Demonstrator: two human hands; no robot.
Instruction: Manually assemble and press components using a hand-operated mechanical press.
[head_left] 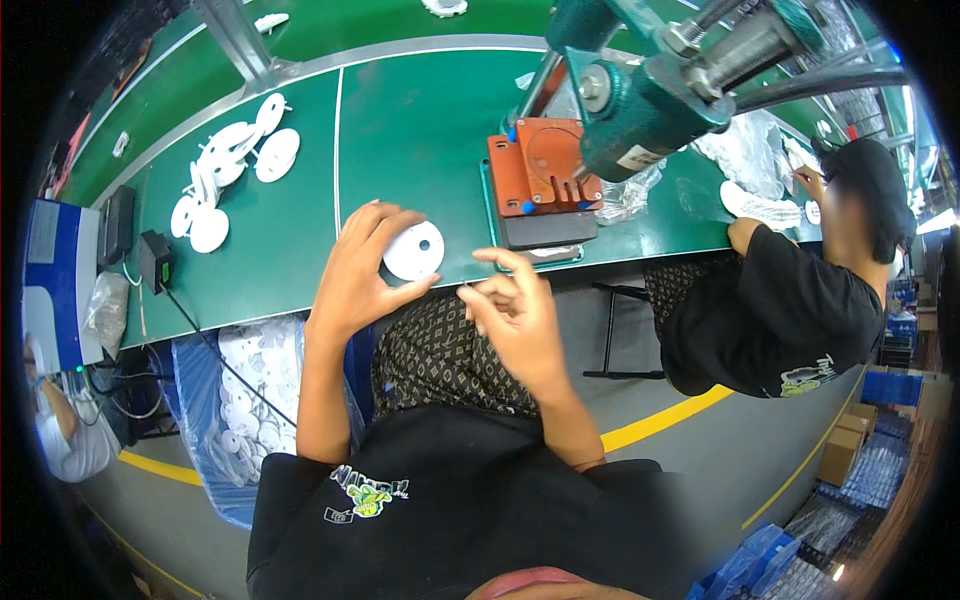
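My left hand is closed round the edge of a white round plastic disc, thumb below and fingers above. The disc has a dark hole near its middle and is held at the near edge of the green table. Just to its right is my right hand, apart from the disc, with thumb and fingers curled together. Something tiny seems to be at its fingertips, too small to name. Beyond my right hand stands a green press with an orange fixture block on a dark base.
White discs with stems lie piled at the table's left. A blue-lined bin of white parts stands below, crossed by a black cable. At the right, a co-worker sits beside more white discs and clear plastic bags.
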